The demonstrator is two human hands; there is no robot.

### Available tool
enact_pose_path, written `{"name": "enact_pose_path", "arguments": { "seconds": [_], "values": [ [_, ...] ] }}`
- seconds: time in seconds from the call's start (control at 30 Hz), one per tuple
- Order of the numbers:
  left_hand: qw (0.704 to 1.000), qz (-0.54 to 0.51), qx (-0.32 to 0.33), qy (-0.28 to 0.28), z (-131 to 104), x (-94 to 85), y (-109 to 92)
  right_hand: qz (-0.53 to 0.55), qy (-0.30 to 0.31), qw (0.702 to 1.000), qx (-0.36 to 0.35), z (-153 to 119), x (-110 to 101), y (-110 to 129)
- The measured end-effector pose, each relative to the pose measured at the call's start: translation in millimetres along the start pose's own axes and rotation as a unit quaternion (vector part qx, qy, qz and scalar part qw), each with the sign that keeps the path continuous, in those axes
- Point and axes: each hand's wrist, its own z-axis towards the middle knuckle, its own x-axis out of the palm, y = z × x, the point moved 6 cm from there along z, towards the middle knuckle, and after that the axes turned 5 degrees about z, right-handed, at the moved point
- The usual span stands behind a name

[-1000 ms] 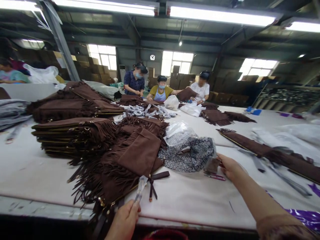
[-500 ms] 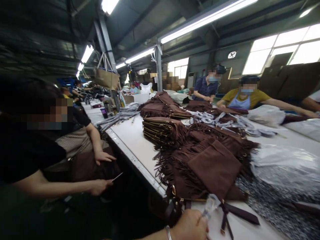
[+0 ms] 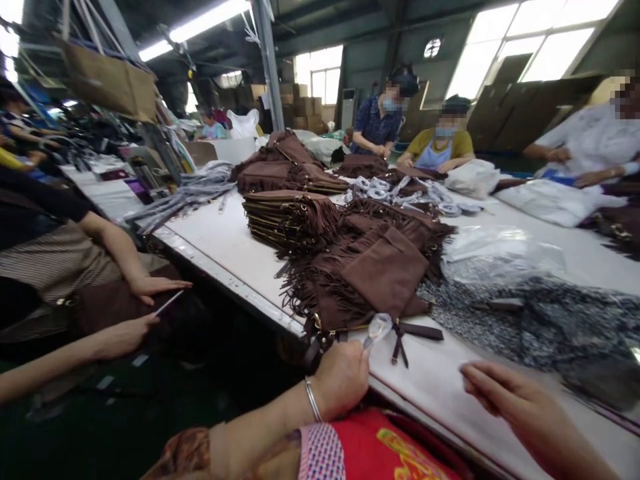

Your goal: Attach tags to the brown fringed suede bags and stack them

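My left hand [image 3: 344, 379], a silver bangle on its wrist, is closed around a small piece of clear plastic wrap [image 3: 380, 328] at the table's near edge. Just beyond it lies a brown fringed bag [image 3: 383, 270] with a gold zip and a clasp. A dark knotted strap [image 3: 421, 331] extends from the bag's near side onto the white table. My right hand [image 3: 515, 399] hovers over the table to the right, thumb and fingers pinched together; whatever may be between them is too small to make out.
Beyond the bag stands a stack of brown bags [image 3: 285, 220]. Grey wrapped straps [image 3: 395, 193] lie behind it. Clear plastic [image 3: 500, 253] and black-and-white speckled fabric [image 3: 525, 320] cover the right side. A co-worker's hand [image 3: 133, 333] at left holds a thin pale tool.
The view has swung to the right and tilted down. My right hand and the red apron have come into sight. My left hand still grips the plastic wrap.
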Motion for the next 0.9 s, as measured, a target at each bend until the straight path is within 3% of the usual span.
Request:
{"name": "enact_pose_path", "arguments": {
  "seconds": [0.1,0.2,0.27,0.43,0.53,0.73,0.9],
  "values": [
    [0.997,0.066,0.021,0.013,0,3.0,-2,0.055,0.175,0.983,-0.02,-5,75,41],
    [0.993,0.103,0.046,0.036,-2,6.6,-3,0.123,0.228,0.966,-0.015,5,126,74],
    [0.99,0.117,0.062,0.042,-3,7.4,-4,0.117,0.223,0.968,0.003,11,143,79],
    [0.985,0.155,0.077,0.024,-3,5.3,-5,0.003,0.141,0.989,0.045,22,150,57],
    [0.979,0.176,0.098,0.01,-4,4.8,-8,-0.021,0.127,0.989,0.067,25,152,44],
    [0.979,0.173,0.103,-0.014,-4,4.9,-8,0.1,0.169,0.966,0.167,18,157,31],
    [0.98,0.157,0.122,-0.028,-4,2.3,-8,0.19,0.227,0.938,0.181,9,158,34]
  ]
}}
